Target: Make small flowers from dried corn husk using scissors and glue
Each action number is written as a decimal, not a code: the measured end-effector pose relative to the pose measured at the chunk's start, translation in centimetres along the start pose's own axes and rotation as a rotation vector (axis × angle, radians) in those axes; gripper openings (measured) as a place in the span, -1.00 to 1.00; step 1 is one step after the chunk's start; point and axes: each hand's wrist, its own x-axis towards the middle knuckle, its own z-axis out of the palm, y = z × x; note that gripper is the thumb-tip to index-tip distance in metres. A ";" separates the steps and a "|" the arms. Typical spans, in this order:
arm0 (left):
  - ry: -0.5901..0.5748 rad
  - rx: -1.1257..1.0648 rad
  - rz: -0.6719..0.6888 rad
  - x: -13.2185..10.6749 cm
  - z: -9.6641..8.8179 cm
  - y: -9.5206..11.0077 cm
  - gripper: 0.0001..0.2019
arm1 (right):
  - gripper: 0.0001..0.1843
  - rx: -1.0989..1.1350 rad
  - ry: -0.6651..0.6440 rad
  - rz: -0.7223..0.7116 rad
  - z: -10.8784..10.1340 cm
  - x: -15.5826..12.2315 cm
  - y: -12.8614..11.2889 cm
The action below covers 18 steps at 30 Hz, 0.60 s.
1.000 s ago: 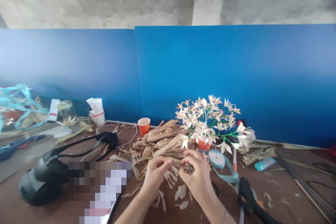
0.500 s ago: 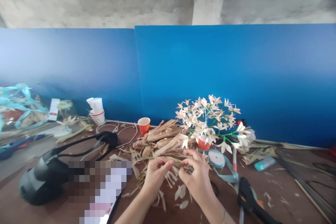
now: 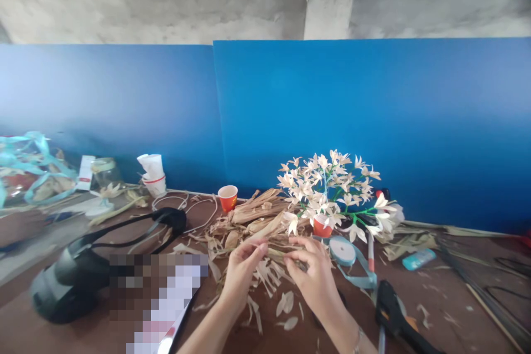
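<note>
Both hands are over a heap of dried corn husks (image 3: 265, 213) on the brown table. My left hand (image 3: 241, 274) pinches one end of a pale husk strip (image 3: 276, 254) between thumb and index finger. At the strip's other end, my right hand (image 3: 312, 274) has its thumb and fingers closed on it. Cut husk strips (image 3: 267, 275) lie fanned out beneath, and a few loose petal-shaped pieces (image 3: 285, 303) are nearer to me. Behind my right hand, white husk flowers (image 3: 327, 182) on green stems stand in a red cup (image 3: 322, 225).
A ribbon roll (image 3: 342, 250) and a black glue gun (image 3: 394, 312) lie on the right. An orange paper cup (image 3: 228, 199) stands behind the husks. On the left are a black headset-like device (image 3: 68, 282), a white cable (image 3: 203, 204) and a partly blurred-out screen (image 3: 174, 304).
My left hand has shifted slightly left and up, widening the gap between the hands. My right hand has barely moved. A blurred brown shape has appeared at the far left edge.
</note>
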 end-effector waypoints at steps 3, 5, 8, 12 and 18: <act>0.156 0.171 0.308 0.0 -0.6 -0.1 -0.58 | -0.84 -0.021 0.003 0.034 0.2 0.0 0.3; 0.097 0.412 0.573 -0.1 -0.9 0.1 -0.60 | -0.84 -0.028 -0.014 0.053 0.4 -0.1 0.5; -0.135 0.735 0.770 -0.5 -0.8 0.4 -0.71 | -0.87 -0.010 -0.043 0.066 0.6 -0.1 0.7; -0.233 0.869 0.777 -0.8 -0.3 0.7 -0.80 | -0.88 0.026 -0.064 0.058 0.5 -0.1 0.5; -0.219 0.775 0.723 -0.5 -0.3 0.8 -0.86 | -0.90 0.072 -0.076 0.078 0.4 0.0 0.6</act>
